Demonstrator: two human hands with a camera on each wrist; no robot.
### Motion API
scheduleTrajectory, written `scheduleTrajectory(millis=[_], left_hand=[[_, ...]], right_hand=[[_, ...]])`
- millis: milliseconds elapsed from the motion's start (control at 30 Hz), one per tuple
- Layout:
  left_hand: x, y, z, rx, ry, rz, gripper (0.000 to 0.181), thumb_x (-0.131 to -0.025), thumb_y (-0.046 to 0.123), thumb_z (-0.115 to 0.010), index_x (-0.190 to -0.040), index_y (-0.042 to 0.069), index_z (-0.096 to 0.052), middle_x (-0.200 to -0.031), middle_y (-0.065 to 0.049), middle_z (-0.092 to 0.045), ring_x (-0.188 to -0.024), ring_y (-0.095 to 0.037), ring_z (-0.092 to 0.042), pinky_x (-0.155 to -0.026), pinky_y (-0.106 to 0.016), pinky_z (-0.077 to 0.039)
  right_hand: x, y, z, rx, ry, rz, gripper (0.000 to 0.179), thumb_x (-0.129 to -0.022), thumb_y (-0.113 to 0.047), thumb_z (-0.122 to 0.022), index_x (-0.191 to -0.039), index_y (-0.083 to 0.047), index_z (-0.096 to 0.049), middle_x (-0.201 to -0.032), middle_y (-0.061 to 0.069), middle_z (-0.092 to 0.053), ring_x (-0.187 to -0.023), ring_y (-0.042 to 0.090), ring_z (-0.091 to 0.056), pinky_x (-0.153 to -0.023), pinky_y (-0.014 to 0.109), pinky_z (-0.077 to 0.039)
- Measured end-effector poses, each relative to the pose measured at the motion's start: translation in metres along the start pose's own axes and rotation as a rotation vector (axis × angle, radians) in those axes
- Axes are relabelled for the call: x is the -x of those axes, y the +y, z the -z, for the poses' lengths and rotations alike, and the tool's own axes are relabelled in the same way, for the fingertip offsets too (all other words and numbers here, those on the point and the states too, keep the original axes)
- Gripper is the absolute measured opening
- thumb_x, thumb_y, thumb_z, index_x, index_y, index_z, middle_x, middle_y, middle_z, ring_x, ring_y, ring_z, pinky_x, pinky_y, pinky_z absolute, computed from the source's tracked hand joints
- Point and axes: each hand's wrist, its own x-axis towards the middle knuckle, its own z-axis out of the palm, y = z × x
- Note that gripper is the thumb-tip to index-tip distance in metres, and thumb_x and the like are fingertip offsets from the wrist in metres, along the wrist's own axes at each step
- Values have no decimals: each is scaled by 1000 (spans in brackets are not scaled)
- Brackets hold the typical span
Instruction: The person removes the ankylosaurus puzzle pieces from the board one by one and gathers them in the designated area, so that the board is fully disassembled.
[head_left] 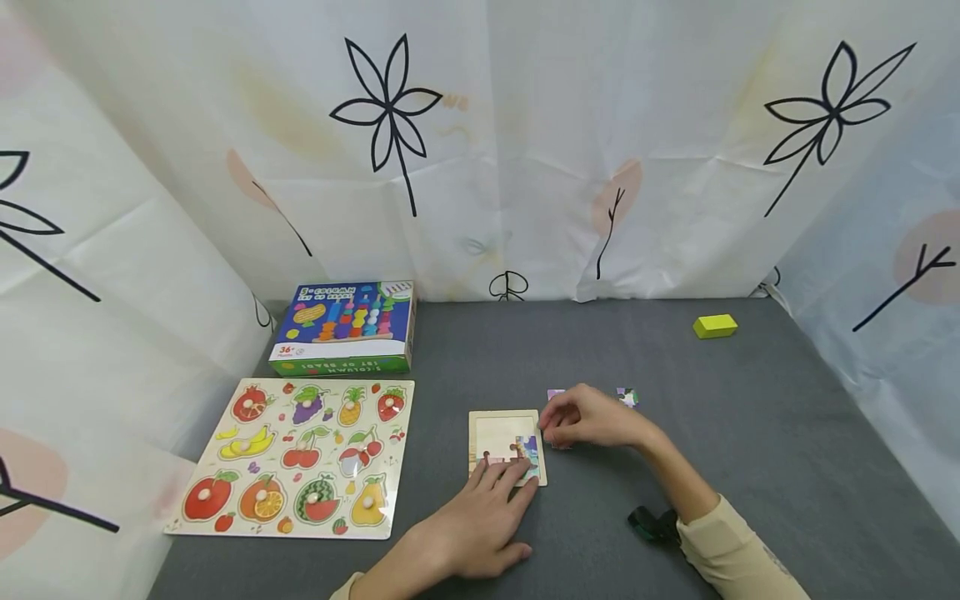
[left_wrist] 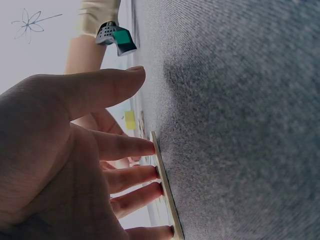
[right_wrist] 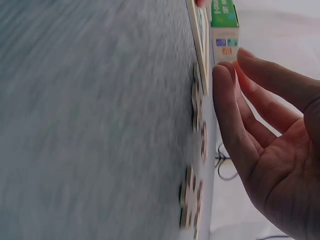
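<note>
A small wooden puzzle tray (head_left: pixel 504 414) lies in the middle of the table, with a few joined jigsaw pieces (head_left: pixel 527 448) along its lower and right sides. My left hand (head_left: pixel 480 525) rests its spread, nearly straight fingertips on the tray's near part, covering some of the pieces. Just off the tray's right edge hovers my right hand (head_left: pixel 596 418), its fingers bent and its thumb close to the index finger. In the right wrist view nothing shows between those fingertips (right_wrist: pixel 225 72). Loose jigsaw pieces (head_left: pixel 628 397) lie behind and beneath this hand, partly hidden by it.
To the left lies a fruit peg board (head_left: pixel 288 460), and behind it a boxed bead set (head_left: pixel 345 327). A yellow block (head_left: pixel 715 326) stands at the back right. A black strap device (head_left: pixel 654 525) is at my right wrist. Printed white cloth (head_left: pixel 487 167) surrounds the grey table (head_left: pixel 750 433).
</note>
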Motion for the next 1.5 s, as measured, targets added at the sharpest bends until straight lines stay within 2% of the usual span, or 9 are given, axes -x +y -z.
scheduleTrajectory(millis=[200,467,800,1000,1300,1500], left_hand=[[0,0,0,-2,-6,1,79,-102,56,-69,-165,16,-44,-176,-4,-34,-160,-26,-36,-128,-61,-38],[0,0,-1,-17,9,3,78,-101,56,-70,-164,16,-45,-175,-4,-34,-159,-26,-38,-128,-61,-39],[0,0,-1,-26,16,1,79,-101,56,-70,-164,15,-45,-175,-5,-34,-159,-26,-38,-127,-61,-40],[0,1,-1,-15,4,6,79,-101,56,-70,-164,16,-44,-176,-4,-33,-160,-26,-37,-128,-62,-39],[-1,0,-1,-4,-5,12,79,-101,56,-70,-165,16,-44,-176,-4,-32,-161,-27,-36,-128,-62,-38],[-1,0,-1,2,-15,13,79,-101,56,-69,-165,17,-43,-177,-3,-32,-161,-26,-36,-129,-62,-37]], right_hand=[[-14,-4,-10,13,-33,14,17,-100,-4,-73,-112,8,-75,-93,22,-78,-77,10,-71,-68,24,-59],[-25,-7,-18,84,-17,9,13,-98,-4,-76,-108,4,-78,-87,14,-77,-71,7,-68,-62,21,-55],[-29,-8,-21,140,-3,-19,10,-97,-5,-77,-104,1,-80,-81,7,-75,-64,7,-66,-54,20,-49],[-30,-9,-22,165,-5,-25,7,-96,-4,-77,-102,-1,-80,-78,4,-74,-62,6,-63,-53,20,-49],[-30,-9,-22,167,-10,-30,7,-97,-4,-77,-101,-1,-81,-77,8,-75,-61,7,-63,-53,20,-49],[-29,-9,-21,170,-4,-6,7,-96,-3,-78,-101,-1,-80,-79,4,-72,-62,3,-59,-54,19,-48]])
